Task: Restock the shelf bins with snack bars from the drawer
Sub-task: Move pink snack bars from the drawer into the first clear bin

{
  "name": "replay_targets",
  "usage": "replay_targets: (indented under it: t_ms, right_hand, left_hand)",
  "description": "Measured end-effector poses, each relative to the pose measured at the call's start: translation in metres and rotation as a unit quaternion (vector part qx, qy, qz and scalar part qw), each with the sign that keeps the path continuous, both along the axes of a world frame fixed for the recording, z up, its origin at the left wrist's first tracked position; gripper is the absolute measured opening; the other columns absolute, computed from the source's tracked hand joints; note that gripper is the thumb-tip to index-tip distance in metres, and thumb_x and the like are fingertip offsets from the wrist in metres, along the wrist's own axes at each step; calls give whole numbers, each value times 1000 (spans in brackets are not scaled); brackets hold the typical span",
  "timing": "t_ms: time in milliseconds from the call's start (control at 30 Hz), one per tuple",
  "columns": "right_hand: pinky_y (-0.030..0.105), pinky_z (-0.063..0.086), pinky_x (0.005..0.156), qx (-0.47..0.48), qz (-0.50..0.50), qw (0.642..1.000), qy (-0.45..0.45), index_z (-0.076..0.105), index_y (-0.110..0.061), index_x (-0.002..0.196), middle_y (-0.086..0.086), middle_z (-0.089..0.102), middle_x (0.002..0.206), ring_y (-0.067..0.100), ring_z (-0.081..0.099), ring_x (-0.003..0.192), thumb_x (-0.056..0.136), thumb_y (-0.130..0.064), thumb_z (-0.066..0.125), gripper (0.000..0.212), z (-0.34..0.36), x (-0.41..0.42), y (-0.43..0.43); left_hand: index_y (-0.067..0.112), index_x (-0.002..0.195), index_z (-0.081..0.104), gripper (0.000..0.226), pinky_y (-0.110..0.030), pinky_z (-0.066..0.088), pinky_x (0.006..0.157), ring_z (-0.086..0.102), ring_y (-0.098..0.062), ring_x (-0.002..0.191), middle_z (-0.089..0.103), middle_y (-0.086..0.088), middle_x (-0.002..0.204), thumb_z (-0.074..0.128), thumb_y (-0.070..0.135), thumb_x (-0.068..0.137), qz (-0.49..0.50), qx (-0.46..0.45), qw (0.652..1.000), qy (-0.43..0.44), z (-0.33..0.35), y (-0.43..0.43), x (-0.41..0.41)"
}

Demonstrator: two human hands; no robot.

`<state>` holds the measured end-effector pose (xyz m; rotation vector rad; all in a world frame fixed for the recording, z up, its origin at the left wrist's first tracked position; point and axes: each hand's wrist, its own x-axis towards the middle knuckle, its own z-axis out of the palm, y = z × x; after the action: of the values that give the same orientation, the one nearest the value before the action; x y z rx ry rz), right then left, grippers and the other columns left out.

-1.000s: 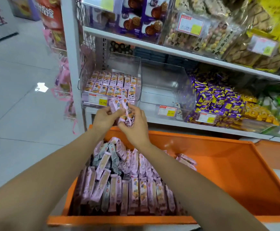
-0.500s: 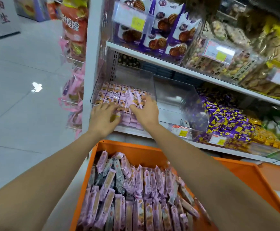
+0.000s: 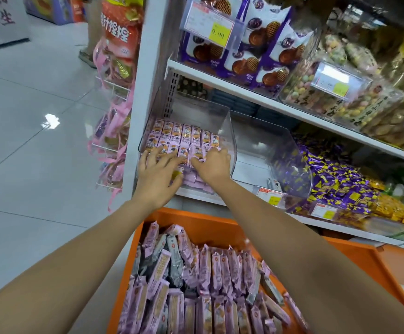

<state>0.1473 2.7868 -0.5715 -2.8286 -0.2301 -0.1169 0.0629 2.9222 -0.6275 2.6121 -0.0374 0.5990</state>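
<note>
Restocking stood partway — my left hand (image 3: 157,172) lay spread flat on the snack bars (image 3: 186,136) in the clear shelf bin (image 3: 229,131), my right hand (image 3: 213,165) curled round a few there; the orange drawer (image 3: 220,224) held many more.

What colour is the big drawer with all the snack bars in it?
Orange. The drawer shows clearly in the head view, low in the picture.

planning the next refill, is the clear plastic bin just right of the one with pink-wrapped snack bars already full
No, the clear plastic bin beside the pink-wrapped snack bars shows only its bare floor and walls.
</note>
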Motion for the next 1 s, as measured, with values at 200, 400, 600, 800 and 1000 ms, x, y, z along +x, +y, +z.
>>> replay_targets:
  t_ms: [200, 400, 600, 800, 1000]
  right_hand:
    - [39, 26, 101, -9, 19, 1000, -7, 64, -3, 101, 22, 57, 115, 35, 41, 120, 99, -44, 46, 45, -8, 2, -8]
    - [37, 33, 100, 47, 74, 996, -13, 54, 0, 122, 18, 52, 126, 33, 44, 120, 96, -19, 52, 32, -5, -6, -23]
    - [36, 30, 107, 23, 98, 994, -52, 67, -2, 112, 16, 62, 116, 29, 49, 117, 99, -22, 53, 28, -6, -5, -25]
    - [40, 40, 97, 67, 110, 990, -60, 71, 0, 93, 17, 67, 98, 29, 55, 99, 98, -16, 48, 29, -16, 2, -28]
    - [32, 39, 102, 205, 157, 960, -109, 62, -6, 122, 9, 63, 121, 23, 50, 117, 96, -10, 52, 29, -21, -25, -50]
  left_hand:
    - [32, 145, 43, 80, -43, -9, 114, 14, -30, 146, 47, 0, 147, 1, 55, 81, -2, 44, 997, 58, 12, -10, 9]
    - [40, 148, 35, 83, -47, -6, 113, 11, -27, 145, 44, 8, 149, -9, 58, 80, -6, 114, 985, 129, 22, -24, 19]
    - [31, 137, 50, 43, -46, 1, 113, 18, -26, 144, 56, 2, 139, 25, 41, 105, 7, 89, 986, 141, 28, -31, 27]
    - [29, 137, 51, 56, -44, 0, 110, 19, -26, 143, 55, 1, 140, 13, 46, 99, -5, 92, 986, 138, 25, -28, 28]
    - [11, 121, 60, 57, -44, 20, 104, 42, -33, 128, 57, -10, 130, 23, 42, 92, -8, 86, 996, 1, 17, -41, 10]
